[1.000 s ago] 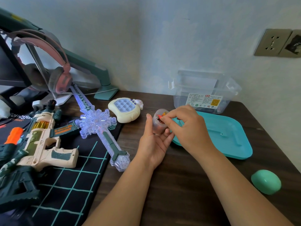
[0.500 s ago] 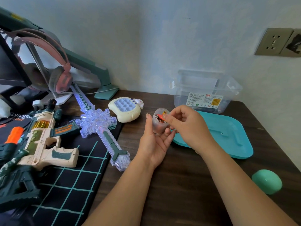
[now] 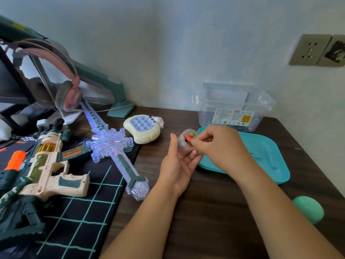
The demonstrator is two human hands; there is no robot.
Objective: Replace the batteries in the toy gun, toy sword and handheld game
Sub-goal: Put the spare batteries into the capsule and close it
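Observation:
My left hand holds a small clear capsule half with red and orange batteries inside. My right hand reaches into it and pinches a red battery at its rim. The cream handheld game lies just left of the capsule. The clear lit toy sword lies diagonally across the mat edge. The cream and green toy gun lies on the black mat at the left.
A teal tray lies under my right hand, with a clear plastic box behind it by the wall. A green capsule half sits at the right table edge. Pink headphones hang on a monitor arm at the back left.
My right hand's fingers have dipped back into the capsule and closed on a red battery. My left hand has kept the capsule nearly still.

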